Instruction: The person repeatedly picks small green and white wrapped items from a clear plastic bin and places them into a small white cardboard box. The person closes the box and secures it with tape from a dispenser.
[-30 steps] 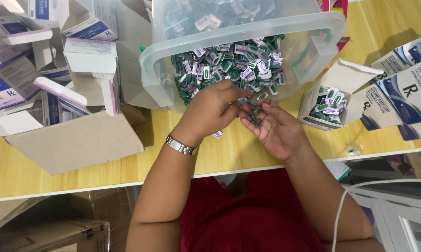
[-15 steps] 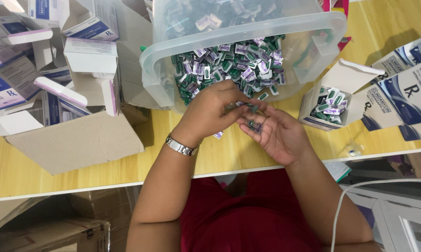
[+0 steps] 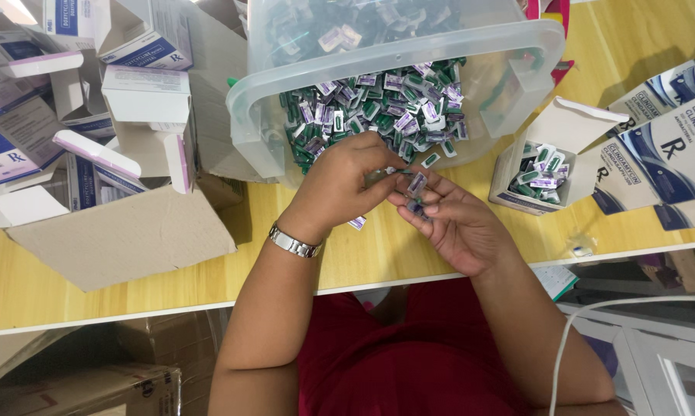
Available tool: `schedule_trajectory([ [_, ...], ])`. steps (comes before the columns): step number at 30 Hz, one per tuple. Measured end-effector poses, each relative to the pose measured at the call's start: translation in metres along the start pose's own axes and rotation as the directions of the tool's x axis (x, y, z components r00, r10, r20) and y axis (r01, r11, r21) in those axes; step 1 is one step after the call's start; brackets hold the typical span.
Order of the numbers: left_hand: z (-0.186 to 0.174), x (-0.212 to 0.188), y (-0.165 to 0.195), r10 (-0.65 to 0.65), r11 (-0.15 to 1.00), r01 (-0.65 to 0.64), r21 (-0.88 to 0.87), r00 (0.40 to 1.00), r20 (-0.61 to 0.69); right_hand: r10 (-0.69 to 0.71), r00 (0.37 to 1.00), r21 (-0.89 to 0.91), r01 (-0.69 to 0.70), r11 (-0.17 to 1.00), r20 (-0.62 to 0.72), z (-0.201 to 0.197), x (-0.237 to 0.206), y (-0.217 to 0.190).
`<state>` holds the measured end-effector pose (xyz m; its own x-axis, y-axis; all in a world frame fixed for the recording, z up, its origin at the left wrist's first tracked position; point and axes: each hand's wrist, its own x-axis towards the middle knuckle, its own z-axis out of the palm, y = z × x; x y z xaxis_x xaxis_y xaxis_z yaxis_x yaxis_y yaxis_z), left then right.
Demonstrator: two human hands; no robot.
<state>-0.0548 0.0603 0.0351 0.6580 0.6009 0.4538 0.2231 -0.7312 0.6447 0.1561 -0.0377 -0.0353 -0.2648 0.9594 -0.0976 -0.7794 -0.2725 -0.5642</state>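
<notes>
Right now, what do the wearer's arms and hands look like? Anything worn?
Both hands are bare, no gloves: left hand, right hand. Forearms are uncovered, no sleeves showing. A silver metal-link wristwatch sits on the left wrist. No rings visible. A red garment shows below.

Pharmacy packing bench: medicine cartons (image 3: 143,92), tub of capsule packets (image 3: 378,115).

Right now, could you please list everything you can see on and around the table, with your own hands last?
Plastic tub: one, clear, table centre, tilted.
Small packets: too many to count, green and purple, inside the tub.
Small open carton: one, white, right of the tub, part-filled with packets.
Medicine cartons: several, white with blue, far left and far right.
Cardboard flap: one, brown, left front.
Table: one, yellow wood.
Wristwatch: one, silver, left wrist.
Left hand, right hand: together holding a few packets.
</notes>
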Motion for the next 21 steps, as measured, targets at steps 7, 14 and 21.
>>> schedule_trajectory([
  [7, 0.000, 0.000, -0.001, -0.005, 1.000, 0.005, 0.027, 1.000, 0.008, 0.005, 0.997, 0.038, -0.003, 0.999, -0.071, -0.001, -0.001, 0.000],
  [14, 0.002, 0.001, -0.001, 0.050, 0.999, -0.050, 0.019, 0.999, 0.004, -0.007, 0.996, 0.053, 0.011, 0.999, -0.084, -0.007, 0.001, 0.002],
  [21, 0.015, -0.001, 0.003, 0.121, 0.992, -0.123, 0.035, 0.991, 0.062, -0.013, 0.999, 0.237, 0.022, 0.971, -0.038, -0.014, 0.000, 0.008],
])
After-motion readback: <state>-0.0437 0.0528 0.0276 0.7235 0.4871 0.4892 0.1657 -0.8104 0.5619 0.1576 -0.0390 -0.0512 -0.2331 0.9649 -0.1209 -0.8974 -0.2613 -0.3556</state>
